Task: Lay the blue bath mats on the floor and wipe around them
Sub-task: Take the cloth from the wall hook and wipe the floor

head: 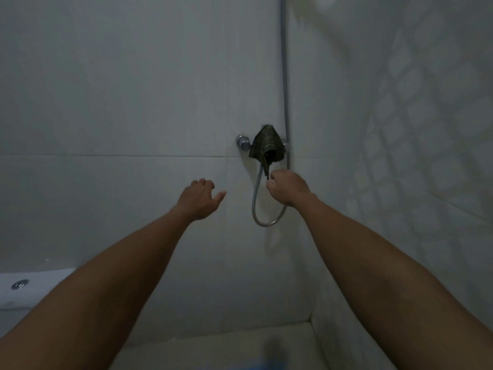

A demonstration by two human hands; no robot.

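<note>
A dark green cloth (266, 143) hangs draped over the chrome shower tap (243, 142) on the grey tiled wall. My right hand (287, 188) is just below the cloth, its fingertips pinched at the cloth's hanging lower tip. My left hand (200, 196) is stretched out to the left of the tap with fingers apart and nothing in it. A blurred patch of blue, perhaps a bath mat (269, 363), shows at the bottom edge on the pale floor.
A metal shower hose (285, 76) runs down the wall corner and loops below the tap. The right wall has patterned tiles. A white tub rim with a round chrome fitting (20, 284) sits at lower left.
</note>
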